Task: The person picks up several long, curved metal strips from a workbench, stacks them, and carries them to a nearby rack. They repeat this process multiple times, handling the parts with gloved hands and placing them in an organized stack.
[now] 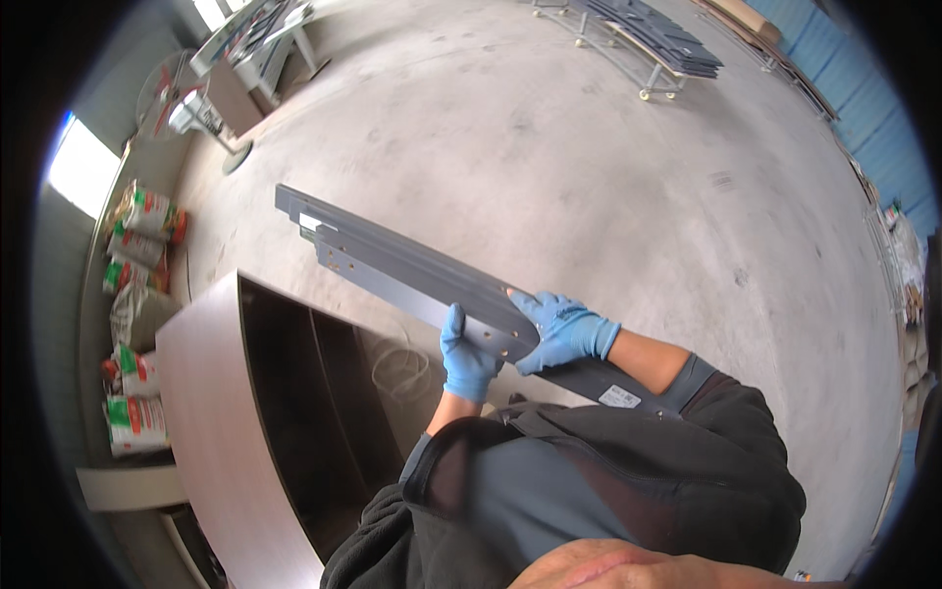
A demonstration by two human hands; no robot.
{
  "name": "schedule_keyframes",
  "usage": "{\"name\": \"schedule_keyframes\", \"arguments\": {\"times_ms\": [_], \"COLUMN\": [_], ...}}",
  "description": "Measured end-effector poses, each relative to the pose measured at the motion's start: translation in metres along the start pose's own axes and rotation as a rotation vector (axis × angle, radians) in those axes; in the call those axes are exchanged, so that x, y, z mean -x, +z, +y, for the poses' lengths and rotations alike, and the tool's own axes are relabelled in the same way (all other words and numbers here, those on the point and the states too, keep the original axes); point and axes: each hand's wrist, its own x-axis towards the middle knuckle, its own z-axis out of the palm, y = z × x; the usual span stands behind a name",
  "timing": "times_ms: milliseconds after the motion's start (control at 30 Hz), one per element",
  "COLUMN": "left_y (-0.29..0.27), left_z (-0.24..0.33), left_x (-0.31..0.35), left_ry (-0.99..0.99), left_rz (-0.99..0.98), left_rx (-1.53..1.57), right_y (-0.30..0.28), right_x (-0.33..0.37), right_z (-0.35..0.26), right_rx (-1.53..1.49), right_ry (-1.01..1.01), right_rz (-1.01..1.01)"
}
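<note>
A bundle of long, narrow dark grey boards (412,267) lies across the front of my body, its far end pointing up and left. Drilled holes dot the face of the nearest board, and a white label (619,397) shows on the end by my right arm. My left hand (466,358), in a blue glove, is closed on the lower edge, thumb up against the board's face. The blue-gloved right hand (567,330) is wrapped over the top of the boards farther right. Its fingertips are partly hidden.
At the lower left stands a cabinet (211,363) with a dark open inside. Coiled clear strapping (400,368) lies beside it. Printed sacks (137,422) line the left wall near a pedestal fan (206,123). A wheeled cart (648,74) with stacked dark panels stands at the far right.
</note>
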Motion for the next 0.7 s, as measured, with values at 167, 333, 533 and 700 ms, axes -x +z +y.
{"name": "schedule_keyframes", "arguments": {"times_ms": [167, 333, 533, 700], "left_y": [-0.015, -0.017, 0.002, 0.01], "left_z": [0.04, 0.119, 0.218, 0.283], "left_x": [-0.014, -0.023, -0.039, -0.063], "left_ry": [-0.239, -0.32, -0.606, -0.782], "left_rz": [-0.045, -0.104, -0.159, -0.17], "left_rx": [-0.043, -0.085, -0.13, -0.174], "right_y": [0.01, 0.026, 0.035, 0.044], "right_x": [-0.001, -0.025, -0.069, -0.113], "right_z": [-0.033, -0.1, -0.19, -0.25], "right_rx": [-0.134, -0.278, -0.414, -0.616], "right_ry": [0.104, 0.145, 0.278, 0.325], "right_rz": [0.093, 0.224, 0.388, 0.509]}}
